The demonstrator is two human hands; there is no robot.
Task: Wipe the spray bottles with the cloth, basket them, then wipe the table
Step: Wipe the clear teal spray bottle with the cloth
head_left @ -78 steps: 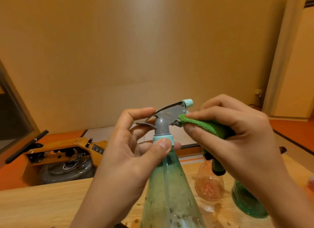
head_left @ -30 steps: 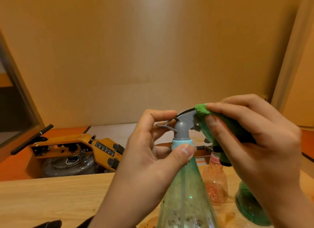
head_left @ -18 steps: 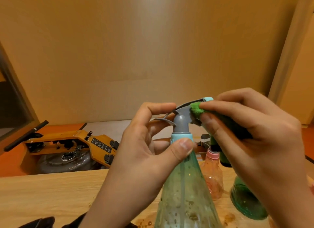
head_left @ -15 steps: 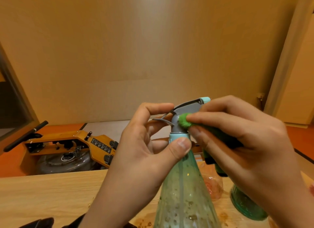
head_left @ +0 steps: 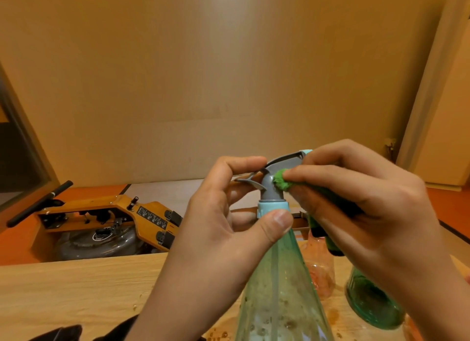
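A clear green cone-shaped spray bottle (head_left: 279,289) with a grey trigger head and pale blue collar stands upright in front of me. My left hand (head_left: 216,228) grips its neck, thumb on the collar and forefinger curled over the trigger. My right hand (head_left: 368,208) pinches a green cloth (head_left: 282,181) and presses it against the grey stem just under the nozzle. Behind, partly hidden by my right hand, stand an orange-tinted bottle (head_left: 320,272) and a dark green bottle (head_left: 371,305) on the wooden table (head_left: 76,287).
Water drops and orange stains lie on the table around the bottles. A dark object (head_left: 61,334) shows at the bottom left edge. Beyond the table, on the orange floor, sits a wooden rowing machine (head_left: 106,226) with a water tank. A plain wall rises behind.
The cloth slid from the nozzle tip back along the head to the grey stem. My left hand kept its grip on the neck. The bottle stayed upright.
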